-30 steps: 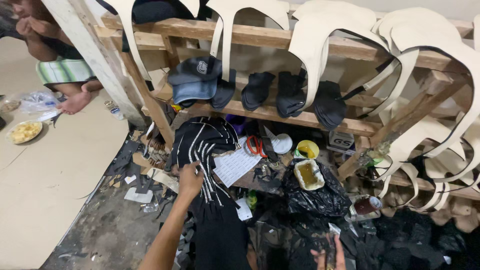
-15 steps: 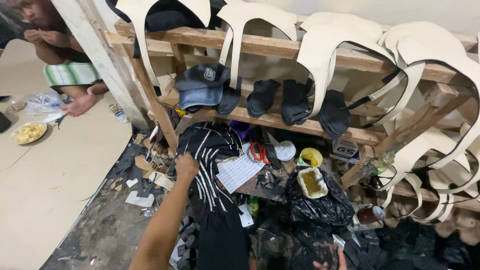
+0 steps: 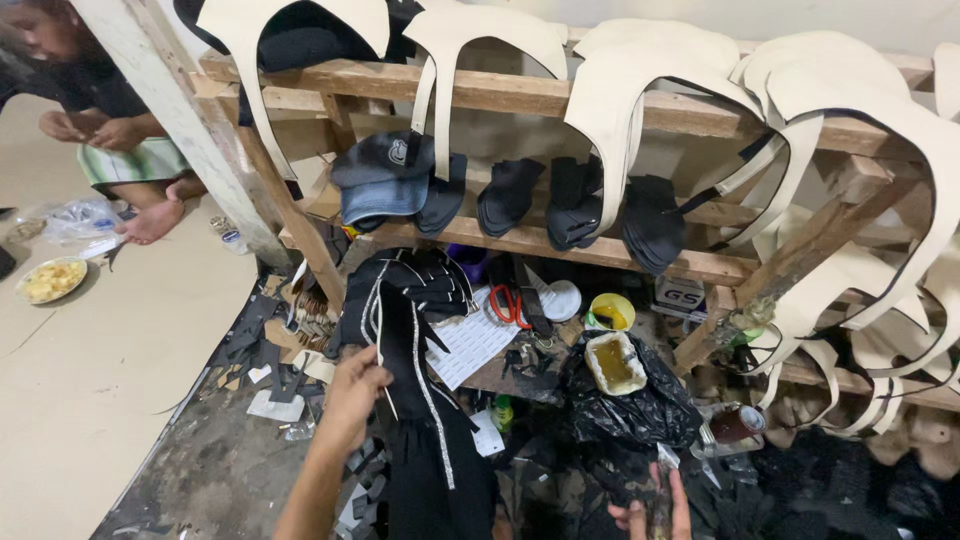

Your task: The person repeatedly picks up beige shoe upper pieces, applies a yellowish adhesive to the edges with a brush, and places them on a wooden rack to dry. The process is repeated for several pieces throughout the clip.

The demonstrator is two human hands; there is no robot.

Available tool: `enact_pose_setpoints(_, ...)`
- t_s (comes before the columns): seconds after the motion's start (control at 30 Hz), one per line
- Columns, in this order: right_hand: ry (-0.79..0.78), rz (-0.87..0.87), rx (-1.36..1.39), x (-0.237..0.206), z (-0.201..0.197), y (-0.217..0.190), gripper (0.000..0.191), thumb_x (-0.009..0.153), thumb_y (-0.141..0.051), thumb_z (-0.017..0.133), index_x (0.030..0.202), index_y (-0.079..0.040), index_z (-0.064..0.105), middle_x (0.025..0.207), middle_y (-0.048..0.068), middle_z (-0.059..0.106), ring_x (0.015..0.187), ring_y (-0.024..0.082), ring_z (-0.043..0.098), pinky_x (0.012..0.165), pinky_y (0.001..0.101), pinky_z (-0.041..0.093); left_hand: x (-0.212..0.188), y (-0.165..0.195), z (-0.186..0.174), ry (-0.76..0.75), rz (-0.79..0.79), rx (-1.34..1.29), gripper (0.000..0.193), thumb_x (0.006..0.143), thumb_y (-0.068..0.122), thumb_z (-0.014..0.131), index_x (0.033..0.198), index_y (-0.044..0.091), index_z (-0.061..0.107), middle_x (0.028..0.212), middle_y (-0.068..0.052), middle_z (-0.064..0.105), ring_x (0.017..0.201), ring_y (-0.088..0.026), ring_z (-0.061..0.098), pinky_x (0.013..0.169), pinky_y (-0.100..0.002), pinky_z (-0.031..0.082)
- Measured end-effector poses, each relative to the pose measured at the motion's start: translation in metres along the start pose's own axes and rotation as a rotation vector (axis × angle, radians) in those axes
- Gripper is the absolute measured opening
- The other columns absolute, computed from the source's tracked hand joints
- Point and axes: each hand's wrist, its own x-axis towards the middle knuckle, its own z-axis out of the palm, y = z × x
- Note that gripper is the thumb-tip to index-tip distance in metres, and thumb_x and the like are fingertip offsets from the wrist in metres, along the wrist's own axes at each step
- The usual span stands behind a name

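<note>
My left hand (image 3: 352, 396) reaches forward and grips the edge of a pile of black straps with silver trim (image 3: 405, 330) that hangs down under a wooden shelf. My right hand (image 3: 655, 508) shows only at the bottom edge, fingers around a small dark piece that I cannot make out. A white lined sheet (image 3: 472, 340) lies just right of the black pile, with red-handled scissors (image 3: 505, 303) on it.
The wooden rack (image 3: 520, 95) carries cream cut-out pieces (image 3: 640, 100), dark caps (image 3: 385, 180) and black pieces. A container of yellow glue (image 3: 612, 362) sits on a black bag (image 3: 625, 405). Another person (image 3: 110, 130) sits at far left beside a plate (image 3: 48, 280).
The view has tilted down and closer to the rack. My left hand stays on the black straps; my right hand has come a little further into view at the bottom.
</note>
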Motion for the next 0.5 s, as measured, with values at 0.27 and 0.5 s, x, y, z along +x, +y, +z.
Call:
enact_pose_setpoints(0.27,-0.314,-0.253,0.639,-0.006,0.021,-0.089,0.092,0.093,-0.003,0.054,0.169,-0.006,0.003,0.171,0.020,0.025,0.130,0.034,0.064,0.091,0.0373,0.059,-0.132,-0.062,0.099,-0.244,0.917,0.848,0.058,0.074,-0.002,0.069,0.129,0.015,0.073,0.089,-0.007,0.054,0.081,-0.024,0.060,0.068,-0.035,0.051)
enact_pose_setpoints(0.5,0.014,-0.243,0.036,-0.005,0.007,-0.124,0.113,0.072,0.021,0.066,0.166,-0.009,0.011,0.171,0.019,0.033,0.092,0.017,0.066,0.070,0.0314,0.054,-0.136,-0.138,0.148,-0.813,0.294,0.461,0.050,0.099,0.011,0.071,0.147,0.007,0.060,0.122,-0.012,0.054,0.122,-0.025,0.053,0.109,-0.039,0.043)
